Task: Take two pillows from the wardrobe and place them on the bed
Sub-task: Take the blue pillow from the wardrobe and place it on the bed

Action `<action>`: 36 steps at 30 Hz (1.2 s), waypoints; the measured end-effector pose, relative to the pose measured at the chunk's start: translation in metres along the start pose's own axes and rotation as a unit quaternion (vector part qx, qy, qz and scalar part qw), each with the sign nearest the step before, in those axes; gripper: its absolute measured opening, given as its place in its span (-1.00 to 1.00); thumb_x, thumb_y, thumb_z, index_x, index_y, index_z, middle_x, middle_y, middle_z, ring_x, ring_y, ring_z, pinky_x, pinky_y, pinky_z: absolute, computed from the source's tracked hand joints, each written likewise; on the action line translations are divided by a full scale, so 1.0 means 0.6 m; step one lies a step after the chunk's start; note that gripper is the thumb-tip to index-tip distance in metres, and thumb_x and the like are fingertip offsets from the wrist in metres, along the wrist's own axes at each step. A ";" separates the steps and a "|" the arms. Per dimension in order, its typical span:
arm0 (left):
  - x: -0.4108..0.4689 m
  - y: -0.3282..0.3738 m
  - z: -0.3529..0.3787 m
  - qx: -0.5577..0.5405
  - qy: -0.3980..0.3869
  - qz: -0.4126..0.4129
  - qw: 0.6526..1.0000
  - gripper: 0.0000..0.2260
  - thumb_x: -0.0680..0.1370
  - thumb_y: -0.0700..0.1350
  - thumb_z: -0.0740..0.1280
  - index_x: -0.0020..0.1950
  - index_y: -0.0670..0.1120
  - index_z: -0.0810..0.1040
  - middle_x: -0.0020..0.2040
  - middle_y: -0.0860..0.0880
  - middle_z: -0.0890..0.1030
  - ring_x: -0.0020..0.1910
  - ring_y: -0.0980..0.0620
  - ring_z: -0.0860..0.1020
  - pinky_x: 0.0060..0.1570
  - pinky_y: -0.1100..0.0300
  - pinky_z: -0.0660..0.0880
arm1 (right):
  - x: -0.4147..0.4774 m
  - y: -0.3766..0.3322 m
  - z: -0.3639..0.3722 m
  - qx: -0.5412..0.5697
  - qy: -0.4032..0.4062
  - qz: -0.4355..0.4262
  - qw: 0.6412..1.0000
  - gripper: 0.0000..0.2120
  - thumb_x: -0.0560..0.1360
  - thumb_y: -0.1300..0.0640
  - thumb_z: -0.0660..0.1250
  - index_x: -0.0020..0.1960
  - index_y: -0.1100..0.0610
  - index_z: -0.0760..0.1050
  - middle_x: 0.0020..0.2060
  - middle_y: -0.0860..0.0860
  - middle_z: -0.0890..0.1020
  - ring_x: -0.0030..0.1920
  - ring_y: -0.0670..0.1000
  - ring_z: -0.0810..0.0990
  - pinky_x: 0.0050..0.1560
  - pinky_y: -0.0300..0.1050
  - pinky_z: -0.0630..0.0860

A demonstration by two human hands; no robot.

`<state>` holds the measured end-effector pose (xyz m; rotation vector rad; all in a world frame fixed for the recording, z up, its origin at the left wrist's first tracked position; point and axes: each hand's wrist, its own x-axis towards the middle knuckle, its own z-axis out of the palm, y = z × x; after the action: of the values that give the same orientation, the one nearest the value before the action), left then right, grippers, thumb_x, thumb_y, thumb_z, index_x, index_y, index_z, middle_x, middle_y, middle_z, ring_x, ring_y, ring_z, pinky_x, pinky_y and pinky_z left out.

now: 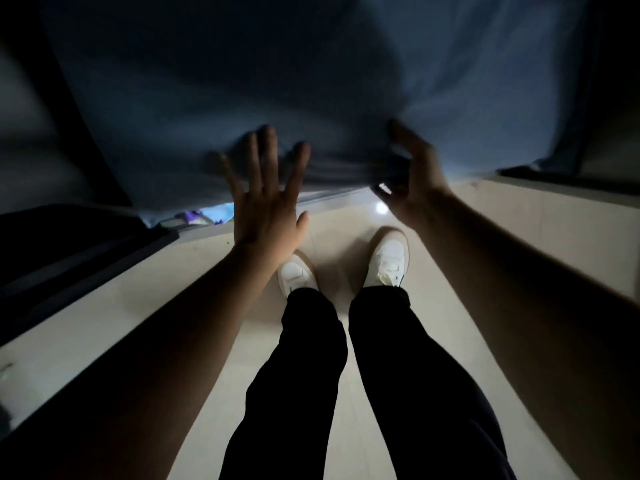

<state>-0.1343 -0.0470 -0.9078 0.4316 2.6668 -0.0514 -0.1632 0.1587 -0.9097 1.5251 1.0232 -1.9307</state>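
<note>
A wide blue-grey fabric cover (311, 81) hangs in front of me and fills the top of the view; it seems to be the wardrobe's front. My left hand (266, 202) is flat against its lower edge, fingers spread, holding nothing. My right hand (412, 168) curls around the bunched lower hem, thumb underneath and fingers on the outside. No pillow shows; whatever lies behind the cover is hidden. The room is dim.
Purple and light-blue items (197, 216) peek out under the cover at the lower left. A dark flat piece of furniture (69, 251) lies to the left. My legs and white shoes (388, 258) stand on pale floor tiles (502, 237).
</note>
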 end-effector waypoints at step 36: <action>-0.349 0.103 -0.683 -0.027 0.060 -0.076 0.995 -0.74 0.47 -0.14 0.37 0.15 -0.04 0.51 0.01 -0.23 0.66 0.01 -0.30 0.62 -0.08 -0.01 0.54 | -0.745 -0.097 -0.031 -0.449 0.247 -0.485 0.709 -0.22 0.47 -0.16 0.22 0.60 0.05 0.05 0.58 0.27 0.02 0.56 0.26 -0.04 0.50 0.18 -0.04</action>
<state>-0.1056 -0.0072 -0.4463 0.2195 2.8083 -0.0004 -0.0749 0.1722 -0.4673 0.8921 2.8845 -0.9794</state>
